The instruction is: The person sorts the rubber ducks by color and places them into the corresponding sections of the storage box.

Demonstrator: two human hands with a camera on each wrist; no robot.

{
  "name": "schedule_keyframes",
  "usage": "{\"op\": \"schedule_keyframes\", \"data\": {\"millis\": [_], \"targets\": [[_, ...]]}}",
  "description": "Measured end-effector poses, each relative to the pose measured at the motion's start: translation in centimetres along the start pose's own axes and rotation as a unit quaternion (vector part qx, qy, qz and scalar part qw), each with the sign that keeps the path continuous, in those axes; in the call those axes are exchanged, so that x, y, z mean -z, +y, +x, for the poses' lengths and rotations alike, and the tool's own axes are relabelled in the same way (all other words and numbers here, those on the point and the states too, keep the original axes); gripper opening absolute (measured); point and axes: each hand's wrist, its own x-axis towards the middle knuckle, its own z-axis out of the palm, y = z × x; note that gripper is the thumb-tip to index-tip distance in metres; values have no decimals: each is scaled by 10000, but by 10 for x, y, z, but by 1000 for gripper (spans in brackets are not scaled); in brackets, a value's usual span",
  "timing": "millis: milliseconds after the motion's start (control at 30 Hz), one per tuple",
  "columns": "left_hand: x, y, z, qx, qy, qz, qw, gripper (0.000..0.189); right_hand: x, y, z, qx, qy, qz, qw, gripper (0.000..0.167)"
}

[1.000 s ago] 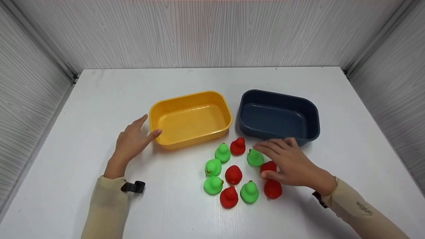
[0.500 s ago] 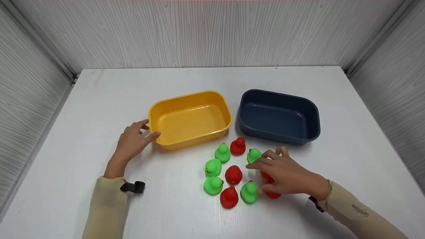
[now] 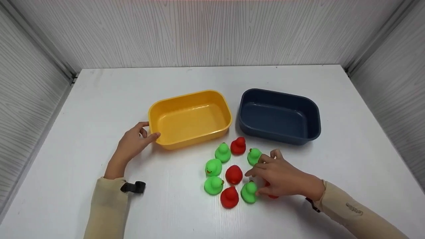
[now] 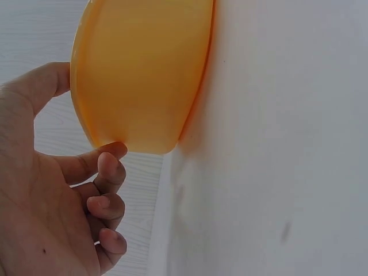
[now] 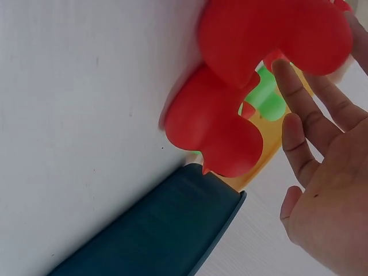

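Two red ducks point(image 5: 210, 123) sit beneath the right hand point(image 3: 282, 177), which is free, fingers loosely parted. The left hand point(image 3: 131, 142) pinches the yellow tub point(image 3: 189, 121) just to its right; a blue tub point(image 3: 277, 119) stands beyond the right hand.

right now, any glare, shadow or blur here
Head view: glare streak inside the yellow tub, soft shadow below the right sleeve; left wrist view: dim, orange tint on the tabletop beside the tub; right wrist view: slight haze, shadow beside a red toy duck.
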Motion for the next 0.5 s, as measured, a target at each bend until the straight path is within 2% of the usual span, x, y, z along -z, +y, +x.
{"op": "schedule_keyframes", "data": {"millis": [233, 500], "targets": [[2, 0, 0, 27, 40, -178, 9998, 74, -1, -2, 0, 176, 137, -129, 9997, 34], [1, 0, -1, 153, -73, -288, 9994, 78, -3, -4, -1, 221, 218, -3, 9995, 26]]}}
